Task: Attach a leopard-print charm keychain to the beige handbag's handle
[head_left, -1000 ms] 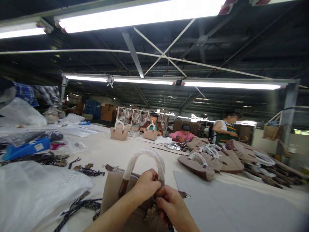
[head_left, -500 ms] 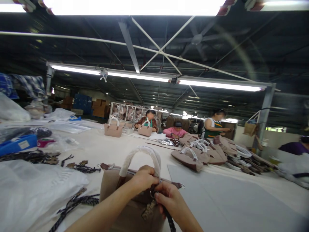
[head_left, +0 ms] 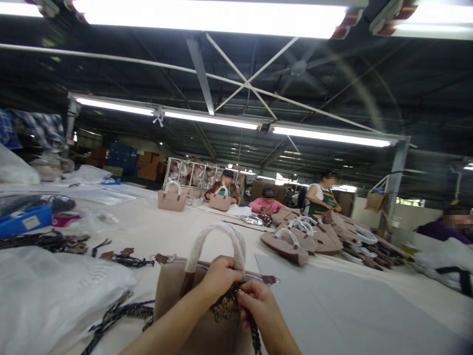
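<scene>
A beige handbag [head_left: 166, 296] with brown trim stands upright in front of me, its arched handle [head_left: 199, 241] wrapped in white material. At the base of the handle's right side, my left hand [head_left: 221, 278] is closed, its fingertips curled around the handle. Close beside it, my right hand [head_left: 260, 303] pinches the top of a black braided bag charm [head_left: 254, 330], whose cord hangs below the fingers. A leopard-patterned pendant [head_left: 224, 308] dangles between the hands against the bag's front. My fingers hide most of the point where charm and handle meet.
More braided charms [head_left: 125, 310] lie at left by a white plastic bag [head_left: 62, 296]. Behind them is a blue box [head_left: 25, 222]. A grey sheet [head_left: 332, 301] covers the right of the table [head_left: 144, 227]. Beige bags [head_left: 288, 241] are heaped beyond it; several co-workers are at the back.
The leopard pendant has swung slightly left and now faces me flatter. The metal ring seen between my hands is mostly hidden now. Both hands have stayed nearly in place.
</scene>
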`<state>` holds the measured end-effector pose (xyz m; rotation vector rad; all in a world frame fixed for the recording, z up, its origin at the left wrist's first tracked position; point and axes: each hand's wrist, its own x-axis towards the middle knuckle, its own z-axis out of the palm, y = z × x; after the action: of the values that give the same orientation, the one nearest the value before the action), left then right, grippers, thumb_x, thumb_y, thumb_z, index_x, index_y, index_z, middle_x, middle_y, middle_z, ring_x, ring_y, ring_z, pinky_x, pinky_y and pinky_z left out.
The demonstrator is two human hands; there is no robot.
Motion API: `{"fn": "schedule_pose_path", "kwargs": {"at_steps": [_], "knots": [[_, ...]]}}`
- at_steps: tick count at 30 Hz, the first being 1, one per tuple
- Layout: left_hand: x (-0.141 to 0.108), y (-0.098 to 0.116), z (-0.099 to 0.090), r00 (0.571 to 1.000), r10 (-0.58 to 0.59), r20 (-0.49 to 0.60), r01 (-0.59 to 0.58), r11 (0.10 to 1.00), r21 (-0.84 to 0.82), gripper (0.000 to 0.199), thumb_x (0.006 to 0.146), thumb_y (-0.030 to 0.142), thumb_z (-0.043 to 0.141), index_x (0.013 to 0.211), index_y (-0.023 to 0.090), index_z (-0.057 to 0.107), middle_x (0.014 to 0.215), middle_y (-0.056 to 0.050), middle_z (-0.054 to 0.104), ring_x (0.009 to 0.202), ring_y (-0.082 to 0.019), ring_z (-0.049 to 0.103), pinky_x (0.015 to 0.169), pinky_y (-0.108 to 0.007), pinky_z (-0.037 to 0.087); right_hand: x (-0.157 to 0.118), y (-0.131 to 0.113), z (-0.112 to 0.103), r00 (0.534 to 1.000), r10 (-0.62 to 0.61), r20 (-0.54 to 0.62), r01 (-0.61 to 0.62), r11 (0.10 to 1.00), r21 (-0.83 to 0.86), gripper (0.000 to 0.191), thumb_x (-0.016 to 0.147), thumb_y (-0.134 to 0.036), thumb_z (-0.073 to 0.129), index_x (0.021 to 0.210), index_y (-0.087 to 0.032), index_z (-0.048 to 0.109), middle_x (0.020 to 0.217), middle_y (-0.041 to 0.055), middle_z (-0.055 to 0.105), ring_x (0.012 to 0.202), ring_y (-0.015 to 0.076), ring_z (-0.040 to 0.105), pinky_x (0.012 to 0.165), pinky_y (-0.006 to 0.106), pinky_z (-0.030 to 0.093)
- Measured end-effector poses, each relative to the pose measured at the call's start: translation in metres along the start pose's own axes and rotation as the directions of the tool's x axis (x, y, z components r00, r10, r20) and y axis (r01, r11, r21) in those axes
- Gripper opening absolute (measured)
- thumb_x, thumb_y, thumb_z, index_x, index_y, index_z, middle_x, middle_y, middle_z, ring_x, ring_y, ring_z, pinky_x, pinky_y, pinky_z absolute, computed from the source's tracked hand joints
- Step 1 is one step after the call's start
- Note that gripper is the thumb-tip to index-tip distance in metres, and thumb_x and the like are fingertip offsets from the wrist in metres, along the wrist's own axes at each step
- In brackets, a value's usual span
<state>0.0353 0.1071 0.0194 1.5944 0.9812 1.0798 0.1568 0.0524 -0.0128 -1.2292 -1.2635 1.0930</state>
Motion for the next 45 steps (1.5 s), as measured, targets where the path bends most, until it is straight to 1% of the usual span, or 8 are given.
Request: {"fn": "schedule_pose_path", "kwargs": {"at_steps": [8, 17, 24, 29, 34, 37, 42, 45], "knots": [[-0.002, -0.003, 0.003, 1.0, 0.011, -0.001, -0.011, 0.996, -0.09, 0.015, 0.058, 0.03, 0.062, 0.059, 0.016, 0.058, 0.059, 0.002, 0.05, 0.063, -0.014, 0.045, 0.058, -0.025, 0.034, -0.003, 0.007, 0.011, 0.987, -0.05, -0.15, 0.065, 0.994, 0.092, 0.033, 0.058, -0.046, 0.063, 0.072, -0.018, 0.053, 0.043, -0.0052, 0.051, 0.036, 0.0097, 0.045, 0.036, 0.021, 0.039], [-0.005, -0.004, 0.008, 0.999, 0.009, -0.041, -0.012, 0.996, -0.093, 0.01, 0.06, 0.025, 0.056, 0.063, 0.015, 0.056, 0.062, 0.002, 0.051, 0.064, -0.014, 0.044, 0.061, -0.027, 0.033, 0.007, 0.03, 0.002, 0.963, -0.1, -0.25, 0.144, 0.976, 0.163, 0.047, 0.064, -0.052, 0.073, 0.087, -0.017, 0.053, 0.053, -0.0041, 0.055, 0.046, 0.0133, 0.053, 0.043, 0.025, 0.047], [-0.003, -0.008, 0.007, 0.998, 0.063, -0.02, -0.064, 0.997, -0.046, 0.01, 0.064, 0.025, 0.056, 0.067, 0.016, 0.057, 0.065, 0.001, 0.055, 0.066, -0.016, 0.047, 0.064, -0.027, 0.033, 0.011, 0.054, 0.037, 0.916, -0.018, -0.4, 0.131, 0.957, 0.258, 0.05, 0.081, -0.059, 0.048, 0.109, -0.017, 0.04, 0.084, 0.0069, 0.062, 0.071, 0.0196, 0.065, 0.062, 0.034, 0.056], [-0.006, -0.009, 0.006, 0.996, 0.082, 0.033, -0.08, 0.994, -0.069, 0.013, 0.059, 0.027, 0.057, 0.066, 0.017, 0.056, 0.066, 0.0, 0.056, 0.068, -0.017, 0.048, 0.064, -0.027, 0.034, 0.006, 0.042, 0.025, 0.924, -0.119, -0.364, 0.103, 0.993, -0.064, 0.027, 0.083, -0.048, 0.042, 0.082, -0.021, 0.047, 0.068, 0.0043, 0.059, 0.06, 0.0213, 0.058, 0.055, 0.032, 0.041], [-0.01, -0.007, 0.01, 0.997, 0.07, 0.043, -0.064, 0.991, -0.121, 0.016, 0.059, 0.031, 0.058, 0.066, 0.016, 0.058, 0.067, -0.001, 0.057, 0.066, -0.016, 0.047, 0.062, -0.027, 0.034, -0.005, 0.014, -0.011, 0.909, -0.298, -0.291, 0.128, 0.865, -0.485, 0.015, 0.074, -0.035, 0.054, 0.063, -0.024, 0.051, 0.062, 0.0044, 0.052, 0.067, 0.0254, 0.048, 0.065, 0.035, 0.026], [-0.013, -0.008, 0.013, 0.997, 0.074, 0.037, -0.068, 0.987, -0.143, 0.02, 0.061, 0.033, 0.058, 0.07, 0.016, 0.059, 0.069, -0.001, 0.058, 0.067, -0.016, 0.048, 0.063, -0.027, 0.037, -0.006, 0.017, 0.0, 0.898, -0.287, -0.334, 0.085, 0.857, -0.509, 0.023, 0.084, -0.037, 0.042, 0.066, -0.024, 0.047, 0.066, 0.0062, 0.056, 0.069, 0.0263, 0.053, 0.065, 0.035, 0.031], [-0.012, -0.014, 0.009, 0.992, 0.126, -0.019, -0.126, 0.992, -0.024, 0.015, 0.067, 0.031, 0.055, 0.071, 0.017, 0.057, 0.066, 0.001, 0.052, 0.063, -0.014, 0.045, 0.059, -0.025, 0.035, -0.004, 0.033, 0.038, 0.874, -0.17, -0.455, -0.011, 0.93, -0.368, 0.043, 0.096, -0.042, 0.015, 0.082, -0.022, 0.05, 0.086, 0.013, 0.068, 0.083, 0.0241, 0.065, 0.074, 0.032, 0.049], [-0.009, -0.011, -0.004, 0.983, 0.184, -0.023, -0.181, 0.98, 0.087, 0.013, 0.073, 0.029, 0.05, 0.072, 0.017, 0.055, 0.065, 0.001, 0.051, 0.062, -0.015, 0.046, 0.059, -0.026, 0.037, -0.009, 0.029, 0.023, 0.905, -0.199, -0.376, 0.03, 0.912, -0.409, 0.042, 0.093, -0.049, 0.023, 0.083, -0.022, 0.054, 0.084, 0.0105, 0.07, 0.082, 0.0243, 0.066, 0.075, 0.033, 0.049]]}}
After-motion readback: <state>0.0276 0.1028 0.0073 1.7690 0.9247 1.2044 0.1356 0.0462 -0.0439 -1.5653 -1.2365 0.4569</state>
